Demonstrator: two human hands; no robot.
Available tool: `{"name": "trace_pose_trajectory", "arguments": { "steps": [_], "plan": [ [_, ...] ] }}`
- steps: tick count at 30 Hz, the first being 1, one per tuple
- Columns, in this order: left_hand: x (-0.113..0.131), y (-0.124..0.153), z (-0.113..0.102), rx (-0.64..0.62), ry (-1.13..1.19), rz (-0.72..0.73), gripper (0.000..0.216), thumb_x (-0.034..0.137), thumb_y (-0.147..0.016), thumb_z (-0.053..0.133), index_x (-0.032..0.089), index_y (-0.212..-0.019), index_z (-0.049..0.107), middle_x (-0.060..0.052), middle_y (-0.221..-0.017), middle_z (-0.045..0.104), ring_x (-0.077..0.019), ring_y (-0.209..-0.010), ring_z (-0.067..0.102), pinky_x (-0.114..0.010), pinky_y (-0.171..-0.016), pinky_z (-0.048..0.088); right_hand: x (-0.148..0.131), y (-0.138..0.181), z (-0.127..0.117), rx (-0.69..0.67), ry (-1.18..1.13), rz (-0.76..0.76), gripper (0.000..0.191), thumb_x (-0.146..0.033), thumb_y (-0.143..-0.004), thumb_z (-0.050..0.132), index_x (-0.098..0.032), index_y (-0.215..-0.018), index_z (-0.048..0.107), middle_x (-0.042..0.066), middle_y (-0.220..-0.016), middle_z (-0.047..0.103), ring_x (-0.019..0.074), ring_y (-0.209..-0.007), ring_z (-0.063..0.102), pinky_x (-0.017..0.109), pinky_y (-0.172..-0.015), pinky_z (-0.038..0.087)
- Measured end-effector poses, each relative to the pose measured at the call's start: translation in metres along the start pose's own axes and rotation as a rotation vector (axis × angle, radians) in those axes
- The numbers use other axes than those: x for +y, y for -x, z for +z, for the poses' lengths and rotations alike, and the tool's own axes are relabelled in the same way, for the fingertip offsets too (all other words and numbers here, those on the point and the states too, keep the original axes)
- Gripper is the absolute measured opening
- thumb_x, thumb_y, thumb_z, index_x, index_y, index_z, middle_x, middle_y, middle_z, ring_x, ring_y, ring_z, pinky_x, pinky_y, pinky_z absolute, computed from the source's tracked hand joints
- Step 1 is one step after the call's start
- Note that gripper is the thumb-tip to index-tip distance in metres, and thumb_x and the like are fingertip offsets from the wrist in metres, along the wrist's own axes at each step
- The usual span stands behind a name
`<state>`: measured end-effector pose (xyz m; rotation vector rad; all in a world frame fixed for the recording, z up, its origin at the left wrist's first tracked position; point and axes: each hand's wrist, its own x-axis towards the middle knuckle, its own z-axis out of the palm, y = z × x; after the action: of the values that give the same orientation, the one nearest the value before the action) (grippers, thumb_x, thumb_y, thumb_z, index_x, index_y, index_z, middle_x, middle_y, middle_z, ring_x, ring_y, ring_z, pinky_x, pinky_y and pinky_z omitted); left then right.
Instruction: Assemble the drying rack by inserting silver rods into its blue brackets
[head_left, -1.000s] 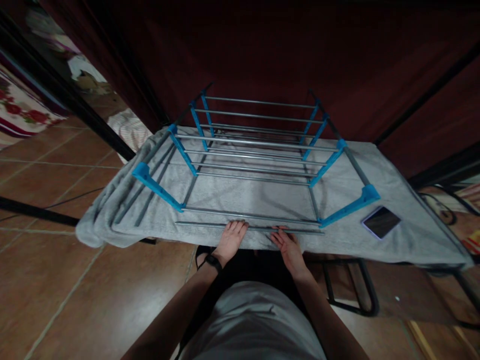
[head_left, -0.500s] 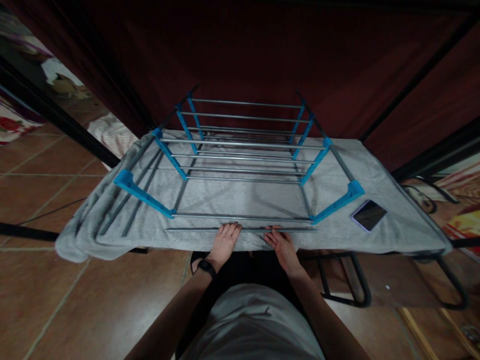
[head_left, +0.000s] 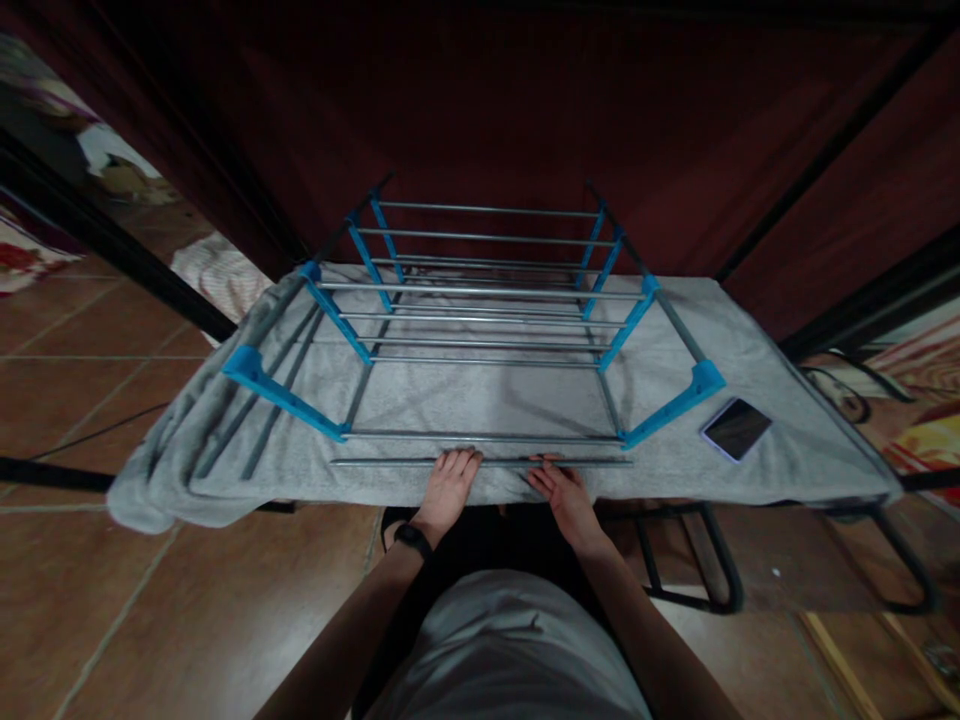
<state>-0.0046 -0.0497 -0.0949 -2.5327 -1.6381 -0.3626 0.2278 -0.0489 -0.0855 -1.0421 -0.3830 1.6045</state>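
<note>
A thin grey metal rod (head_left: pixel 390 462) lies along the near edge of the grey blanket. My left hand (head_left: pixel 450 485) has its fingers curled over the rod near its middle; a dark band is on that wrist. Farther right along the same rod, my right hand (head_left: pixel 562 492) grips it between thumb and fingers. Just beyond the rod stands a partly assembled rack (head_left: pixel 480 322) of metal bars joined by blue plastic brackets (head_left: pixel 292 400). Its nearest crossbar (head_left: pixel 480 437) runs almost parallel to the rod, a short gap away.
The grey blanket (head_left: pixel 517 390) covers the surface under the rack. Two loose tubes (head_left: pixel 259 440) lie at its left side. A phone (head_left: pixel 736 430) rests to the right. Behind the rack hangs a dark red panel (head_left: pixel 480 100). Black metal frame bars (head_left: pixel 712 560) show below right.
Both hands keep the same place on the rod. Only the camera view has shifted slightly; the rack and the rod look unchanged.
</note>
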Motion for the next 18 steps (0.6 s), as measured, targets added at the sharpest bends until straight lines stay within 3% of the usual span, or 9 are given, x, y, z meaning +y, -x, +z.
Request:
{"name": "trace_pose_trajectory", "arguments": {
  "steps": [7, 11, 14, 18],
  "plan": [
    [0.000, 0.001, 0.002, 0.037, 0.004, -0.003, 0.037, 0.008, -0.092, 0.042, 0.018, -0.122, 0.062, -0.011, -0.123, 0.064, -0.0254, -0.112, 0.056, -0.042, -0.099, 0.042, -0.012, 0.018, -0.004, 0.010, 0.050, 0.158, 0.024, -0.032, -0.065, 0.082, -0.021, -0.080, 0.067, 0.006, -0.095, 0.075, 0.0231, -0.096, 0.070, 0.042, -0.097, 0.050],
    [-0.001, 0.000, 0.003, 0.035, 0.023, 0.002, 0.037, 0.009, -0.092, 0.043, 0.017, -0.123, 0.061, -0.012, -0.123, 0.064, -0.0253, -0.110, 0.056, -0.042, -0.098, 0.042, -0.031, 0.045, 0.015, -0.063, 0.211, 0.272, 0.021, -0.031, -0.071, 0.077, -0.019, -0.086, 0.069, 0.008, -0.091, 0.075, 0.0221, -0.089, 0.070, 0.041, -0.091, 0.052],
    [-0.001, -0.001, 0.003, 0.037, 0.033, 0.003, 0.037, 0.009, -0.091, 0.044, 0.017, -0.123, 0.062, -0.012, -0.122, 0.064, -0.0250, -0.110, 0.056, -0.042, -0.097, 0.042, -0.067, 0.082, 0.054, -0.286, 0.338, 0.065, 0.017, -0.034, -0.084, 0.067, -0.020, -0.092, 0.071, 0.007, -0.101, 0.073, 0.0204, -0.095, 0.067, 0.038, -0.091, 0.051],
    [-0.001, -0.001, 0.003, 0.054, 0.045, 0.008, 0.037, 0.010, -0.091, 0.044, 0.017, -0.123, 0.061, -0.011, -0.122, 0.064, -0.0249, -0.111, 0.056, -0.042, -0.097, 0.042, -0.134, 0.141, 0.108, -0.649, 0.536, -0.415, 0.020, -0.028, -0.095, 0.053, -0.026, -0.104, 0.071, 0.005, -0.103, 0.071, 0.0183, -0.099, 0.066, 0.034, -0.091, 0.051]
  ]
}}
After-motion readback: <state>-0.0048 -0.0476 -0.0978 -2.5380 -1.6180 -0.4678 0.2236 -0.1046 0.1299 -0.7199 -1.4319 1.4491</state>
